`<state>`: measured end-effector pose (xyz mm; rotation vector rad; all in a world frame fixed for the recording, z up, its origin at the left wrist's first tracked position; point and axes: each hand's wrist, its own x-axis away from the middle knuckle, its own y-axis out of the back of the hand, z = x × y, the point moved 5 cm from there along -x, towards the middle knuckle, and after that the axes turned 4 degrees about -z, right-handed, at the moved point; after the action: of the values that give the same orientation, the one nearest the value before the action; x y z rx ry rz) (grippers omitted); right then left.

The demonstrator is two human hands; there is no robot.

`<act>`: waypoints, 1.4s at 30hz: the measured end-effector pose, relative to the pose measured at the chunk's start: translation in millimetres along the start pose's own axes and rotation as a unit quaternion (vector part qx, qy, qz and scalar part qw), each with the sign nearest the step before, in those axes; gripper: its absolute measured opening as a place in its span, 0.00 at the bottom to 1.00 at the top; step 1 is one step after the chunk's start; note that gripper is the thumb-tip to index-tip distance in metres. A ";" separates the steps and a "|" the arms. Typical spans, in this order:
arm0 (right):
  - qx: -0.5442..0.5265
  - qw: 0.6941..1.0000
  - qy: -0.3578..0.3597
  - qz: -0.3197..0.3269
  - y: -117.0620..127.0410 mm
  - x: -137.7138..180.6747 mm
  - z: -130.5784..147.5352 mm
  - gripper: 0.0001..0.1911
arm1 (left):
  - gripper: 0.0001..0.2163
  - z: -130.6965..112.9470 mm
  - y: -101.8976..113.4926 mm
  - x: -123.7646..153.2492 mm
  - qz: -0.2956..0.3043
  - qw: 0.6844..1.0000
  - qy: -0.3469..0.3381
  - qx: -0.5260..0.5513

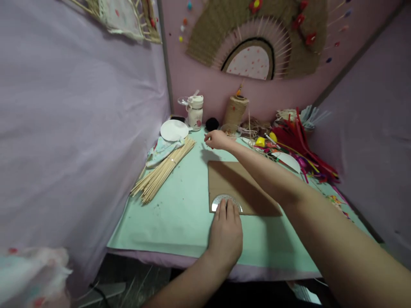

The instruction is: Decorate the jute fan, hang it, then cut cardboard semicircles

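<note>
My left hand (225, 231) lies flat, fingers stretched, on a clear half-round protractor (221, 200) at the near edge of a brown cardboard sheet (237, 184). That sheet rests on a mint green table cover (180, 205). My right hand (216, 139) reaches far across the table beyond the cardboard, its fingers curled together in a pinch; what they hold, if anything, is too small to make out. It hovers near a small black ball (212, 124) and a clear dish (230, 129).
A bundle of thin wooden sticks (162, 171) lies to the left beside a folded cloth (162, 149) and a white disc (174, 130). At the back stand a white bottle (195, 112) and a twine spool (236, 109). Red feathers and coloured craft bits (298, 147) crowd the right.
</note>
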<state>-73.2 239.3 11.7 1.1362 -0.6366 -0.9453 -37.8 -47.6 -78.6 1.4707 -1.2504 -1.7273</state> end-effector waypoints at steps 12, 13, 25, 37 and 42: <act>-0.102 0.988 0.092 -0.065 0.0 117.4 -24.7 0.14 | 0.22 -0.6 4.0 -2.1 0.016 1.000 -0.010 0.009; -0.082 0.991 0.102 -0.033 -1.7 121.5 -14.6 0.12 | 0.22 -0.2 4.3 -2.2 0.017 1.000 -0.007 0.010; 0.037 0.982 0.120 0.140 -34.7 159.4 53.8 0.07 | 0.24 -0.2 3.9 -2.1 0.042 0.998 0.002 0.047; -0.383 0.918 0.094 0.043 -34.7 180.9 29.4 0.12 | 0.25 -1.5 7.3 -3.7 0.043 0.998 0.013 0.049; -0.411 0.903 0.084 0.090 -49.2 187.1 29.9 0.11 | 0.22 -1.6 12.4 -6.0 0.032 0.998 0.015 0.044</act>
<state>-22.9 55.2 -32.0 0.3828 -0.1464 -0.8170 -36.6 -48.1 -64.8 1.4854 -1.3590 -1.6213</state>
